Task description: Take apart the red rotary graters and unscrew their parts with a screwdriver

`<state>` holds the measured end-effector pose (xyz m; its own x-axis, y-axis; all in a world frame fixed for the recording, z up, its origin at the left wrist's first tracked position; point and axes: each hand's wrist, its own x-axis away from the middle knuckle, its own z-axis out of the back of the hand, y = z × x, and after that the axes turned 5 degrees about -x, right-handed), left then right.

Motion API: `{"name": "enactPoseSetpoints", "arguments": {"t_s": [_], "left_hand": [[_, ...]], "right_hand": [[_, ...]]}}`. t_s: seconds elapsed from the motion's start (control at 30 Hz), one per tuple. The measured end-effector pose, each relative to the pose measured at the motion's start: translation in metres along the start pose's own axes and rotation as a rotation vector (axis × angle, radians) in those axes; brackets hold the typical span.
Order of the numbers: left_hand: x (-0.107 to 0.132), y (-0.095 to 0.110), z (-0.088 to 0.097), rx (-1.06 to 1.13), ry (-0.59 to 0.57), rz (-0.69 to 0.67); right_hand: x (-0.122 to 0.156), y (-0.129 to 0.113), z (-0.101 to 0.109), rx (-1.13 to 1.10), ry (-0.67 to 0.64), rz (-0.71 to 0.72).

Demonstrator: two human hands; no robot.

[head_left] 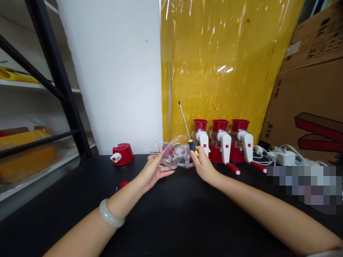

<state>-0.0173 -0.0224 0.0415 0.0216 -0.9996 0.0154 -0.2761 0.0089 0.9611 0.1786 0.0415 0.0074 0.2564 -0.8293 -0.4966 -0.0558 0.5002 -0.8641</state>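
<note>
My left hand [154,169] grips a clear plastic container [175,151], held on its side just above the black table [171,214]. My right hand [202,165] is closed round a screwdriver [187,128] with a black and yellow handle; its long metal shaft points up and to the left. The right hand's fingers also touch the clear container's right side. A pale bracelet [111,216] sits on my left wrist.
Three red-and-white grinder units [223,144] stand in a row behind my right hand, against a yellow sheet. A red lid with a white spout [122,154] lies at the left, a small red part [123,184] nearer. White cables [278,155] and cardboard boxes [311,107] fill the right; a black shelf [61,85] stands left.
</note>
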Motion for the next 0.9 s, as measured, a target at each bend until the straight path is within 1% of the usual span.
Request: {"name": "enactPoseSetpoints", "arguments": {"t_s": [0.1,0.2,0.3,0.37,0.4,0.47,0.5,0.57,0.63,0.73,0.8,0.9], "left_hand": [[-0.006,0.001,0.009,-0.111,-0.051,0.006],[-0.017,0.001,0.022,-0.313,-0.03,-0.053],[-0.025,-0.001,0.028,-0.475,0.068,-0.249],[-0.026,-0.001,0.027,-0.458,0.087,-0.364],[-0.026,-0.001,0.026,-0.402,0.067,-0.383],[-0.023,0.0,0.023,-0.236,0.005,-0.354],[-0.023,0.001,0.022,-0.155,-0.008,-0.328],[-0.024,0.003,0.024,-0.04,0.025,-0.282],[-0.028,0.005,0.03,0.007,0.105,-0.242],[-0.035,0.007,0.041,0.006,0.226,-0.181],[-0.039,0.008,0.046,-0.014,0.296,-0.149],[-0.042,0.008,0.05,-0.04,0.386,-0.101]], "right_hand": [[-0.001,0.001,0.006,-0.023,0.018,-0.041],[-0.004,-0.004,0.014,-0.114,0.05,-0.112],[-0.005,-0.009,0.02,-0.178,0.06,-0.174],[-0.002,-0.012,0.023,-0.226,0.027,-0.189],[0.0,-0.013,0.025,-0.248,-0.004,-0.19],[0.005,-0.015,0.03,-0.263,-0.072,-0.178],[0.007,-0.017,0.034,-0.24,-0.099,-0.169],[0.012,-0.019,0.045,-0.133,-0.12,-0.136],[0.014,-0.02,0.061,0.028,-0.1,-0.103],[0.013,-0.018,0.091,0.214,0.016,0.016],[0.011,-0.014,0.112,0.301,0.076,0.056],[0.006,-0.007,0.134,0.403,0.194,0.124]]}}
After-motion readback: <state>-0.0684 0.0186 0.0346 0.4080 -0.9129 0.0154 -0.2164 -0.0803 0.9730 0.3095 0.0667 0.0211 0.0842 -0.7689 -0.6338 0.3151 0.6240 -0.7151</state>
